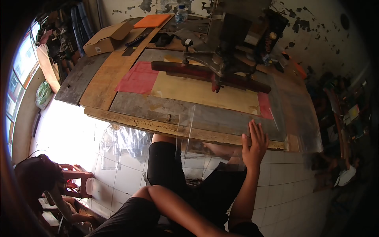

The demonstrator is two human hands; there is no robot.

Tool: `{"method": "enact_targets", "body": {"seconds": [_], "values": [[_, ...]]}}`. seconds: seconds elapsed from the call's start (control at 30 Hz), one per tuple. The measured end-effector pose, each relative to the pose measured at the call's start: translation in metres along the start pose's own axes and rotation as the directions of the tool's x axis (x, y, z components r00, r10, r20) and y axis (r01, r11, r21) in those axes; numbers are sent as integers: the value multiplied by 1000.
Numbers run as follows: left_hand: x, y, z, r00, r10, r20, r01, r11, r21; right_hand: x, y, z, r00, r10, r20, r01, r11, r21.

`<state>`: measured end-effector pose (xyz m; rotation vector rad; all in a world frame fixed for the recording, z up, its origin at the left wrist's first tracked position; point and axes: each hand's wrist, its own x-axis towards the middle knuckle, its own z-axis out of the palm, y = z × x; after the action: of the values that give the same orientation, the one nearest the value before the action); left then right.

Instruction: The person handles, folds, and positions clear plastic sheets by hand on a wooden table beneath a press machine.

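Observation:
My right hand (pixel 256 144) lies at the front edge of the worktable (pixel 134 118), fingers stretched out over the grey board and thumb apart. Beneath and beside it a clear plastic sheet (pixel 185 126) seems to hang over the edge; its outline is hard to make out. Just beyond the fingers is a yellow sheet (pixel 189 91) with a red piece (pixel 138 77) at its left end and another at its right. Over the yellow sheet stands a press head with a long dark bar (pixel 173 68). My left forearm (pixel 173 207) bends across my lap, its hand outside the picture.
A cardboard box (pixel 106 38), an orange sheet (pixel 152 21) and a water bottle (pixel 181 15) are at the back of the table. Clear plastic pieces (pixel 110 150) hang below the front edge. At lower left a person (pixel 37 177) sits near a red stool (pixel 77 181).

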<state>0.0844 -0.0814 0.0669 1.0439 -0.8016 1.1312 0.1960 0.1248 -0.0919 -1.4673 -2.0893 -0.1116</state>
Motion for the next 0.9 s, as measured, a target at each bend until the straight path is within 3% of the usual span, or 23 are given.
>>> {"method": "enact_targets", "body": {"seconds": [0.1, 0.17, 0.2, 0.23, 0.27, 0.3, 0.37, 0.6, 0.8, 0.87, 0.9], "values": [[-2, 34, -28, 940, -318, -125, 330, 940, 88, 0, 1, 0, 1000, -1, -6, 1, 1000, -12], [-14, 44, -53, 836, -328, -440, 406, 909, 94, -1, 3, 1, 1000, -23, -17, 23, 1000, -7], [-18, 45, -63, 720, -312, -620, 364, 930, -44, 0, 2, 0, 1000, -18, -20, 18, 1000, -11], [-26, 41, -82, 668, -212, -714, 401, 910, 105, 1, 2, 0, 999, -26, -28, 27, 1000, 2], [-31, 38, -95, 614, -131, -778, 403, 900, 167, 1, 2, -1, 999, -36, -37, 37, 999, 15], [-34, 36, -105, 624, -77, -778, 324, 931, 168, 1, 5, 2, 999, -36, -39, 36, 999, 11], [-41, 35, -110, 556, -99, -825, 262, 963, 61, 0, 13, 11, 991, -86, -104, 86, 996, 2], [-44, 38, -113, 548, -106, -830, 219, 976, 20, 1, 7, 5, 994, -72, -80, 71, 997, -15], [-44, 44, -109, 602, -136, -787, 154, 987, -52, 1, 8, 4, 998, -47, -40, 47, 999, -11], [-30, 56, -89, 779, -232, -582, 477, 822, 312, 0, 3, -2, 999, -32, -19, 32, 999, -17], [-27, 50, -80, 921, -272, -280, 377, 808, 453, 0, 1, -2, 1000, -19, 5, 19, 1000, -20]]}}
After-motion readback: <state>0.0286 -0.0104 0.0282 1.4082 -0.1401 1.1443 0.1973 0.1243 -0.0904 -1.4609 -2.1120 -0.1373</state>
